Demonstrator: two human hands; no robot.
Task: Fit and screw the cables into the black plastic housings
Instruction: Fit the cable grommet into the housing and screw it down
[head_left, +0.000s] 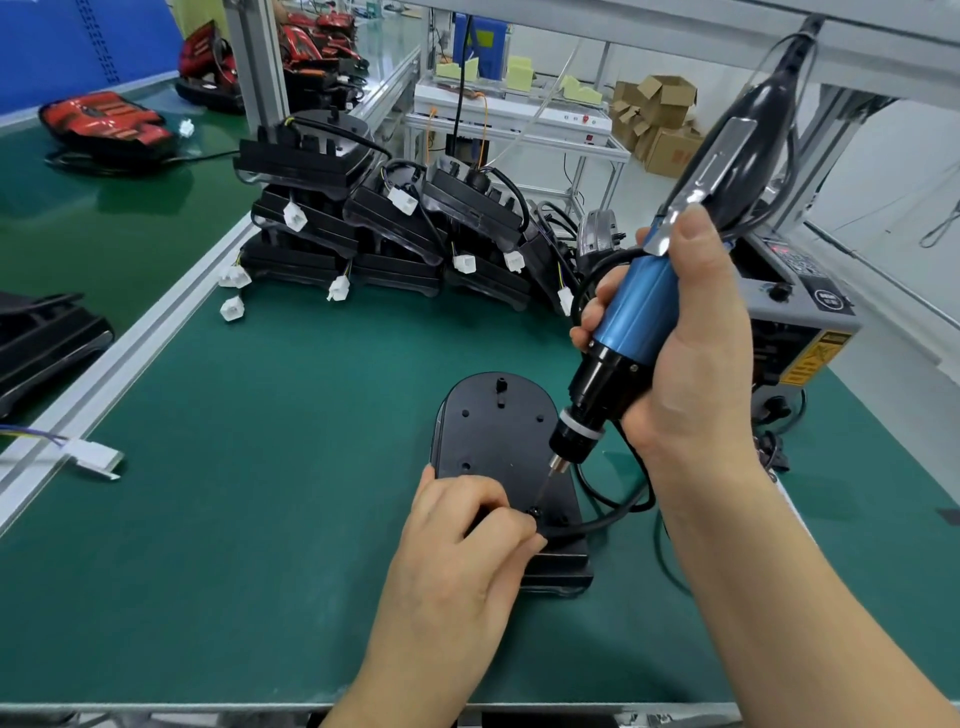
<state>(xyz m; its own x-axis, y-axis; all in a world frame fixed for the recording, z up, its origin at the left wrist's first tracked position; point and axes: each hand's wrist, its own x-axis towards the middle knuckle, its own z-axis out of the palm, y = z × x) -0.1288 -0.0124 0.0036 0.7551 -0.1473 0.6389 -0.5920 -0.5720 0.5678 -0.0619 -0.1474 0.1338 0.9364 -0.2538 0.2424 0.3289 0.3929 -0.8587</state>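
Note:
A black plastic housing (493, 431) lies flat on the green mat (260, 493) in front of me. A black cable (608, 522) leaves its near right side and loops away to the right. My left hand (462, 551) rests on the housing's near end, its curled fingers pinching a small part beside a screw (533, 512). My right hand (680, 358) grips a blue and black electric screwdriver (628, 312), tilted, with its thin bit tip down at that screw.
Several black housings (384, 218) with cables and white connectors are stacked at the back of the mat. A grey machine (795, 322) stands at the right. Red and black units (104, 124) lie on the left belt. A white connector (93, 457) rests at the mat's left edge.

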